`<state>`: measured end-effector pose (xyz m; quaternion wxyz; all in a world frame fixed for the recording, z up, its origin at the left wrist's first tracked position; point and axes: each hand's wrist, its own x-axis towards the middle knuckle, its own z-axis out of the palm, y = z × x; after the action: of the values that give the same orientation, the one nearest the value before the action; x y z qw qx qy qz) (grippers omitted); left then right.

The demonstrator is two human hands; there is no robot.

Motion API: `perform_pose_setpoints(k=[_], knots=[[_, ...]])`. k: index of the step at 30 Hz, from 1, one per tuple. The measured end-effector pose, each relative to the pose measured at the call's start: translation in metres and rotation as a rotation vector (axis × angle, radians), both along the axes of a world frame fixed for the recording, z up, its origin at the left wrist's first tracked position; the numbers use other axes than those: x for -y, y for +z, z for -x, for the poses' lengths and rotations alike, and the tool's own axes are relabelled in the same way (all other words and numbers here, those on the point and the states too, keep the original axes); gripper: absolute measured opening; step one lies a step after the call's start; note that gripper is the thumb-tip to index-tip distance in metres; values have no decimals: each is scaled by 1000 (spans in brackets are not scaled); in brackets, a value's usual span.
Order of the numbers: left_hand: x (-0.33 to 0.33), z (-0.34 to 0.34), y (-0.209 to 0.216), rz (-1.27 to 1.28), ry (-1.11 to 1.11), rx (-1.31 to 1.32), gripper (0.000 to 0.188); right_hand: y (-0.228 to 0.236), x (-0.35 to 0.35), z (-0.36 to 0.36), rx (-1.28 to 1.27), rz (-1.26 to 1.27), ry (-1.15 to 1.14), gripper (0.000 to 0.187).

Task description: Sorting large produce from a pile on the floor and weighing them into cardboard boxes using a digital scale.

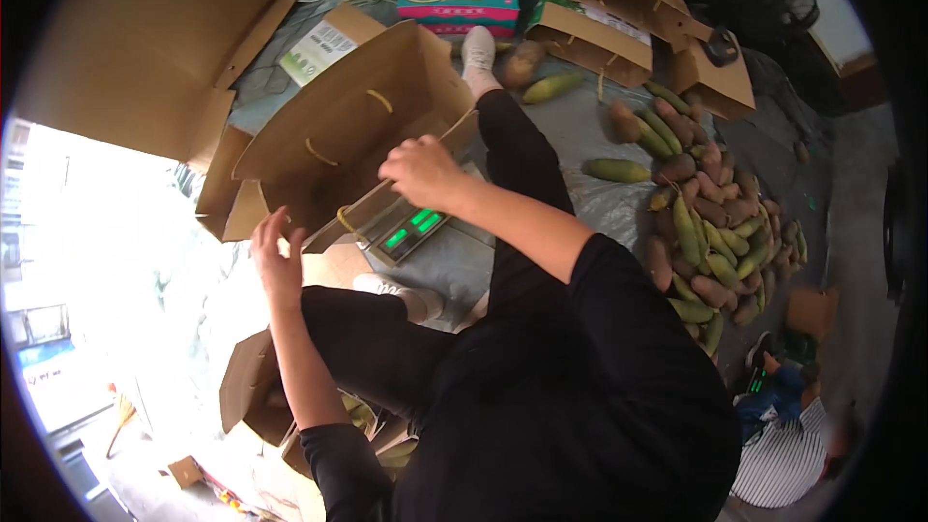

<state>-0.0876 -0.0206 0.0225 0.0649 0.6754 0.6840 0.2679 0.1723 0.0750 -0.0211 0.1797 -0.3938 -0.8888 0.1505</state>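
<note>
A tall brown cardboard gift box [333, 101] with yellow rope handles lies open in front of me, its opening toward me. My right hand [422, 172] has its fingers curled over the box's near wall. At the left end of that same wall is my left hand [278, 256], fingers bent and apart; whether it touches the cardboard I cannot tell. Just beyond the near wall, partly hidden under my right arm, a digital scale [411, 232] shows lit green displays. The box's inside is shaded, and I make out nothing in it.
To the right lies a big heap of green radishes [720, 244] and reddish-brown sweet potatoes [713, 292]. More open boxes [594, 43] stand at the back. A large cardboard sheet [126, 48] rises at left. Another person [783, 445] sits at lower right.
</note>
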Motion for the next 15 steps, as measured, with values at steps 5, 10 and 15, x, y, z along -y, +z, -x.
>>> perform_pose_setpoints(k=[5, 10, 15], knots=[[-2, -28, 14, 178, -183, -198, 51, -1, -10, -38, -43, -91, -95, 20], [-17, -54, 9, 230, -304, -262, 42, -7, -9, -51, -64, -114, -119, 20], [-34, -56, -6, 266, -283, 137, 17, -16, -4, -53, -156, -175, -119, 11]])
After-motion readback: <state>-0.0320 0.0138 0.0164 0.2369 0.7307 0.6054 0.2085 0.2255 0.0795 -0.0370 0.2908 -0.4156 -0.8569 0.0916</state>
